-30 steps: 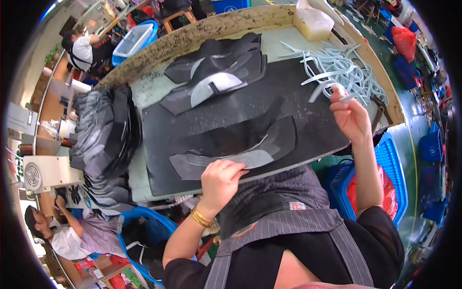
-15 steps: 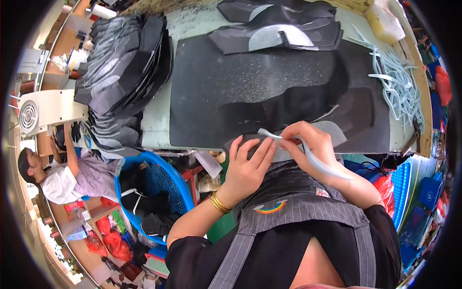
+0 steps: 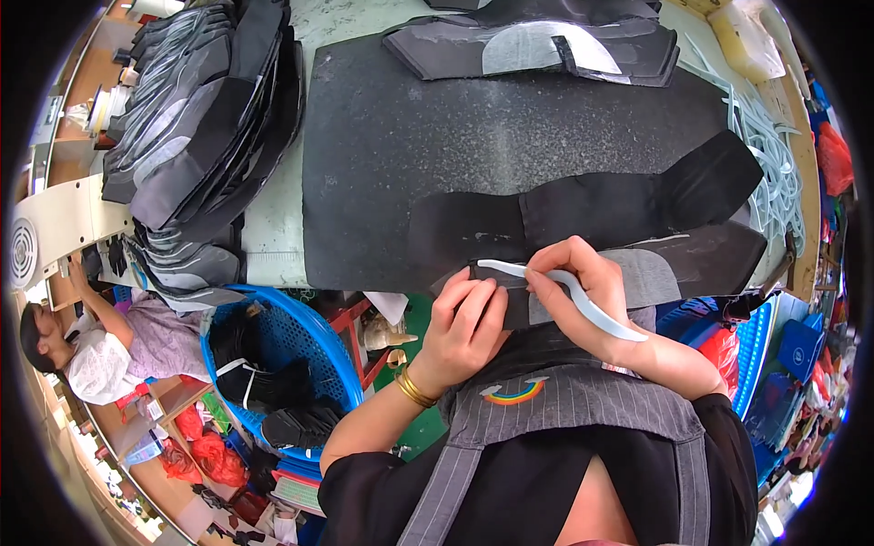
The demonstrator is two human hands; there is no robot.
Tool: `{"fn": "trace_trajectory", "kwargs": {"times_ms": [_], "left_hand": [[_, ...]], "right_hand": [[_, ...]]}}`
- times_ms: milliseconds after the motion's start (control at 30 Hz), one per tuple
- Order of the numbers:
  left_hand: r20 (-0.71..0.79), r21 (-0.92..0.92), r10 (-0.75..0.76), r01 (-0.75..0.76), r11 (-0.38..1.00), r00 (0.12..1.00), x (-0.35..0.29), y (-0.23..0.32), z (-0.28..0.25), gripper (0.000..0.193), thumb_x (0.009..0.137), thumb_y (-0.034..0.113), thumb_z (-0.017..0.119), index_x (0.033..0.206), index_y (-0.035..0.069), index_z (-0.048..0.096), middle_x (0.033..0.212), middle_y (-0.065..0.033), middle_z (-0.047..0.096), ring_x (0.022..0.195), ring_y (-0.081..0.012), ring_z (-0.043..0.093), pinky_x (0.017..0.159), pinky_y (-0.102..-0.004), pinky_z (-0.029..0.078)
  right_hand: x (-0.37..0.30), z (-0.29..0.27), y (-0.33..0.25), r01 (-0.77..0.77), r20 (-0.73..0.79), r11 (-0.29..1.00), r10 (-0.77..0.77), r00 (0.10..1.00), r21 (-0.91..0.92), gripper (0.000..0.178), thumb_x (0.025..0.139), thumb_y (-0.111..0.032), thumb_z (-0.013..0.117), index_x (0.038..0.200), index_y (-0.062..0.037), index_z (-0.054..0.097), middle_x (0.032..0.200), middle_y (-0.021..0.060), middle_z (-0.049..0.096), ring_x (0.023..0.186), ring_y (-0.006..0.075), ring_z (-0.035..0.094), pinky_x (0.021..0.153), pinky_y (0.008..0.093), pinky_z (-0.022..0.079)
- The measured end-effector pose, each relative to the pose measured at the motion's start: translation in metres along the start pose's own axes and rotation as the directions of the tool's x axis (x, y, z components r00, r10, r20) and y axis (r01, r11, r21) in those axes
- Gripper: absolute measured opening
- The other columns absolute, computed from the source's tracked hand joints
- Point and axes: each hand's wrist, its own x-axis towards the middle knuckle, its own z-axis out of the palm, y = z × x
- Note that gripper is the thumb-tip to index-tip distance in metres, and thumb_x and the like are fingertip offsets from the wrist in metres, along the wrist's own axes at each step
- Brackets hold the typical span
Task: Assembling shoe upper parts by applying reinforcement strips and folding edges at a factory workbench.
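Between the thumb and fingers of my right hand (image 3: 583, 289) is a pale blue-white strip (image 3: 596, 316). Its long tail curves down over my right wrist, and its short end points left toward my other hand. My left hand (image 3: 467, 320) has its fingers bent at the near table edge, pinching the left end of a dark layered fabric piece (image 3: 537, 311). That piece carries a grey patch (image 3: 642, 276) and runs right along the edge. Just beyond it lies a long black fabric band (image 3: 601, 207) on the dark work mat (image 3: 419, 118).
Stacked dark cut pieces (image 3: 196, 118) stand at the left, more pieces (image 3: 537, 45) at the back. A tangle of pale strips (image 3: 769, 168) lies at the right. Below left is a blue basket (image 3: 305, 341) holding black material. A co-worker (image 3: 137, 341) sits at far left beside a cream machine (image 3: 68, 223).
The right hand with the strip has shifted slightly away from the left hand, baring more of the strip's short end. The black band now lies extended farther right, and the view has shifted.
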Motion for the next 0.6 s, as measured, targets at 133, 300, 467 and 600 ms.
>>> {"fn": "trace_trajectory", "kwargs": {"times_ms": [133, 300, 467, 600], "left_hand": [[0.054, 0.075, -0.037, 0.033, 0.997, 0.998, 0.011, 0.004, -0.006, 0.051, 0.068, 0.006, 0.076, 0.116, -0.006, 0.066, 0.128, -0.0211, 0.060, 0.120, -0.0377, 0.056, 0.100, -0.0474, 0.054], [0.244, 0.159, -0.018, -0.021, 0.987, 0.970, 0.022, 0.002, -0.020, 0.052, 0.068, 0.003, 0.070, 0.119, -0.007, 0.064, 0.130, -0.0215, 0.063, 0.123, -0.0372, 0.059, 0.102, -0.0437, 0.053], [0.256, 0.320, -0.032, -0.054, 0.946, 0.966, 0.039, 0.013, -0.019, 0.068, 0.076, 0.052, 0.077, 0.131, 0.013, 0.067, 0.117, -0.0161, 0.063, 0.110, -0.0319, 0.059, 0.091, -0.0399, 0.055], [0.334, 0.303, -0.138, 0.032, 0.952, 0.932, 0.051, 0.025, -0.022, 0.069, 0.076, 0.053, 0.076, 0.127, 0.008, 0.068, 0.120, -0.0180, 0.061, 0.116, -0.0344, 0.056, 0.093, -0.0475, 0.051]], "right_hand": [[0.002, -0.003, -0.006, 0.035, 0.010, 0.994, -0.034, 0.999, -0.100, 0.014, 0.086, 0.003, 0.070, 0.094, -0.0018, 0.059, 0.083, 0.0129, 0.067, 0.074, 0.0255, 0.069, 0.065, 0.0333, 0.053], [0.003, -0.038, -0.011, 0.210, 0.070, 0.914, -0.198, 0.978, -0.347, 0.014, 0.083, 0.007, 0.069, 0.092, -0.0006, 0.062, 0.086, 0.0161, 0.062, 0.073, 0.0348, 0.065, 0.063, 0.0381, 0.051], [-0.004, -0.064, -0.016, 0.172, 0.022, 0.863, -0.183, 0.983, -0.475, 0.014, 0.085, 0.007, 0.069, 0.094, -0.0009, 0.062, 0.089, 0.0157, 0.063, 0.075, 0.0352, 0.066, 0.065, 0.0377, 0.052], [0.001, -0.066, -0.012, 0.115, 0.001, 0.876, -0.130, 0.992, -0.469, 0.013, 0.087, 0.003, 0.068, 0.096, -0.0023, 0.061, 0.090, 0.0162, 0.062, 0.077, 0.0377, 0.065, 0.066, 0.0401, 0.052]]}}
